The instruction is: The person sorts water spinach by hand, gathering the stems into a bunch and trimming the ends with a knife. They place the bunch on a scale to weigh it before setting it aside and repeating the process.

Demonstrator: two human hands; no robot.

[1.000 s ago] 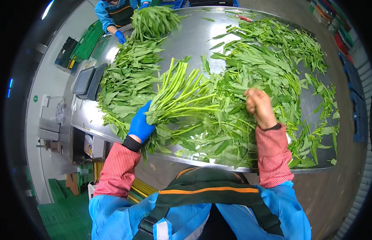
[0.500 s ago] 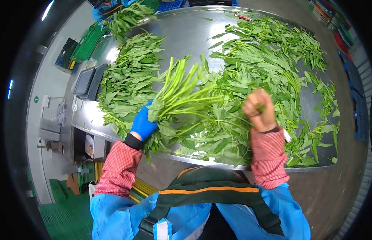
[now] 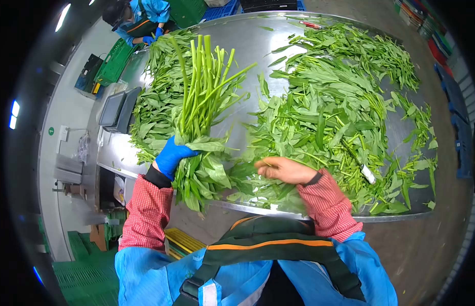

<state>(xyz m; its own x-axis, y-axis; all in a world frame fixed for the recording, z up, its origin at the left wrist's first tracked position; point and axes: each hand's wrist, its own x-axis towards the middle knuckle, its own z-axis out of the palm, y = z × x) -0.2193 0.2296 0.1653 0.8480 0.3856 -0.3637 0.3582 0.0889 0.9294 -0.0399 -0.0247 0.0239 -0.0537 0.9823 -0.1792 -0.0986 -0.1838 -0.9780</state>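
My left hand, in a blue glove, is closed around a bunch of leafy greens. Its thick pale stems point up and away, while its leaves hang below the hand over the table's near edge. My bare right hand is low over the near part of the right-hand pile of greens. Its fingers are curled together, partly smeared by motion; whatever lies between them is too blurred to name. A knife with a white handle lies on cut stems right of that hand.
Another row of greens covers the left of the metal table, beside a grey scale-like device. A red-handled tool lies at the far edge. A co-worker with blue gloves handles greens at far left, near a green crate.
My left hand has moved slightly left and turned the bunch more upright. My right hand has swung left and down from above the right pile. The co-worker has come further into view.
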